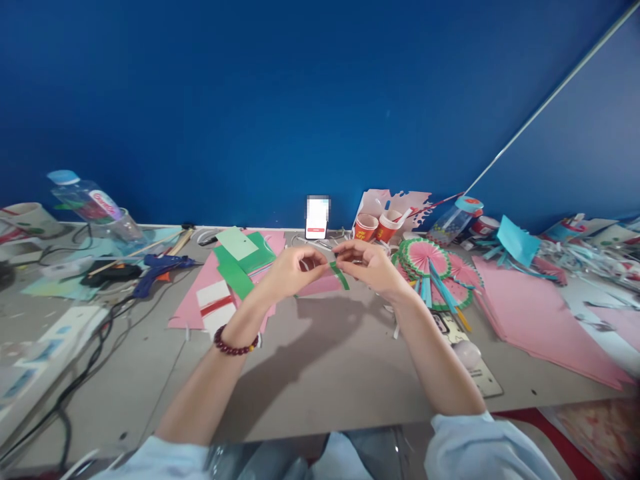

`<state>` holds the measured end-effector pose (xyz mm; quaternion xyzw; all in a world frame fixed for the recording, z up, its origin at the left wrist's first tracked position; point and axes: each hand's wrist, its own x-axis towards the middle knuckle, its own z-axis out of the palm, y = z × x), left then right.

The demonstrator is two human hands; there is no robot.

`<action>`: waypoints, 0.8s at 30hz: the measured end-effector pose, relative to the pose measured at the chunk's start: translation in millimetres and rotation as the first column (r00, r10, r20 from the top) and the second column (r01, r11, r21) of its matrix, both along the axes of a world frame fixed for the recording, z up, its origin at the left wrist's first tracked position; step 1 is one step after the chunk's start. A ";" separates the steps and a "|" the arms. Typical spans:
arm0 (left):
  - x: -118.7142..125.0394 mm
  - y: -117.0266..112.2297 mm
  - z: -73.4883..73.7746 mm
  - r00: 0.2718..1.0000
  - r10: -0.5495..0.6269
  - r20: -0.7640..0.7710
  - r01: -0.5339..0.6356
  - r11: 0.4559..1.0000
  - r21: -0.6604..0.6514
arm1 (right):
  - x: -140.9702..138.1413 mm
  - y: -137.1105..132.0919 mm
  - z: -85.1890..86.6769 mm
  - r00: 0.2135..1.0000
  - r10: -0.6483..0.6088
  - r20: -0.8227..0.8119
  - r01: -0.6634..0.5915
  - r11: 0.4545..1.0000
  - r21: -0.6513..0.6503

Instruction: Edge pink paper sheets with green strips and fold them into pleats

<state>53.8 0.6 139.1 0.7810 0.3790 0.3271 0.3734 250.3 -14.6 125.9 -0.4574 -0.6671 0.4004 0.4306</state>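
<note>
My left hand (291,270) and my right hand (373,265) are raised together above the middle of the grey table (320,360). Both pinch a narrow green paper strip (339,275) between their fingertips; its free end hangs down between the hands. A dark red bead bracelet (235,345) circles my left wrist. Behind the hands lie green paper sheets (240,263) on pink paper sheets (200,293).
Folded watermelon-pattern paper fans (430,267) lie to the right, beside a large pink sheet (540,320). Two red paper cups (377,227) and a phone (317,217) stand by the blue wall. A blue glue gun (160,267), cables and a plastic bottle (95,203) sit at left.
</note>
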 end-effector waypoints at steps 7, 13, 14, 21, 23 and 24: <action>1.3 1.9 -5.9 0.997 -0.038 0.062 0.038 0.999 0.002 | -0.1 -0.8 0.6 1.000 0.021 -0.012 -0.021 1.000 0.007; 2.1 -0.6 -6.4 1.000 -0.011 0.028 0.010 0.999 0.030 | -1.6 -0.1 -1.0 0.999 -0.001 -0.040 0.001 1.000 0.005; 2.0 -1.1 -5.9 1.000 -0.003 0.007 0.003 0.999 0.039 | -1.7 0.4 -1.2 0.999 -0.014 -0.041 0.014 1.000 0.003; 0.2 -2.0 -3.4 1.000 -0.021 -0.019 0.021 1.000 0.001 | -2.0 0.3 3.0 0.997 -0.074 -0.003 0.074 0.990 0.117; -0.7 -1.4 -2.3 0.999 -0.041 -0.004 0.041 0.999 -0.033 | -2.4 -1.0 3.8 0.998 -0.055 -0.023 0.057 0.993 0.106; -1.4 -0.7 -1.9 0.999 -0.048 0.001 0.048 0.998 -0.048 | -2.6 -1.5 3.8 0.999 -0.040 -0.034 0.043 0.995 0.089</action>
